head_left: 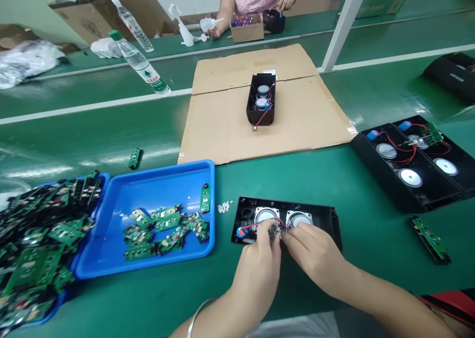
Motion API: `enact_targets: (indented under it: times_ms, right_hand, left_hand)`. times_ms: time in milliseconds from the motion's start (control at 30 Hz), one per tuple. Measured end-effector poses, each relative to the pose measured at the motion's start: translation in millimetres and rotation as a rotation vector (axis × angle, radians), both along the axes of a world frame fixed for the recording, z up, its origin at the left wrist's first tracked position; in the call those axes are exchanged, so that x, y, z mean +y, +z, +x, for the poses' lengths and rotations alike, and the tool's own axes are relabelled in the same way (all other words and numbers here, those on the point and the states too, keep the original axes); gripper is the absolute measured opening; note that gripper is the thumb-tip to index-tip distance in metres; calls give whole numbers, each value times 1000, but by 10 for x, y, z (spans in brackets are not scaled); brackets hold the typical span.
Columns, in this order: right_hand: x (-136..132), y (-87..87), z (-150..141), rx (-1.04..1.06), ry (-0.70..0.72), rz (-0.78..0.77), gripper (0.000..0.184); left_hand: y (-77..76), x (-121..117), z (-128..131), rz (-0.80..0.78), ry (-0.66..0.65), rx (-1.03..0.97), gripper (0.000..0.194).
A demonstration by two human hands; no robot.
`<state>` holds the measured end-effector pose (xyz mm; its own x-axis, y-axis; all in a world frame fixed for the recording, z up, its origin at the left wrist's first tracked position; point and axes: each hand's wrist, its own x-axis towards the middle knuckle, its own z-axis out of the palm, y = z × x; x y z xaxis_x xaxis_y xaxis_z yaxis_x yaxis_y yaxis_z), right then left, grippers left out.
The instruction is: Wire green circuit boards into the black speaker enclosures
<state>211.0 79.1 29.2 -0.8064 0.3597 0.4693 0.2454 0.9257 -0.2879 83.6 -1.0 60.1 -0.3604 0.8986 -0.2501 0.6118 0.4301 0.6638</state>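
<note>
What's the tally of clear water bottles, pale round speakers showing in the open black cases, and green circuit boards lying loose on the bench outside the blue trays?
Clear water bottles: 2
Pale round speakers: 8
Loose green circuit boards: 2
Total: 12

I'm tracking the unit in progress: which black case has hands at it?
The near case: the left hand and right hand are at its red wires. No hands touch the cardboard's or right-side cases.
</note>
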Motion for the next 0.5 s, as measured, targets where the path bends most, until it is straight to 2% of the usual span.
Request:
enact_targets:
  times_ms: [100,233,367,500]
  right_hand:
    - [57,13,19,22,43,-176,25]
    - [103,2,46,31,-3,-293,18]
    - [119,-11,64,-2,-2,-305,22]
    - [107,-14,49,-13,27,-276,19]
  left_hand:
    - [-19,-31,-11,38,-29,-17,23]
    - [-67,-83,-28,167,-113,63,23]
    - [-66,-105,-35,249,-179,137,24]
    - [-45,-100,-39,267,-169,47,26]
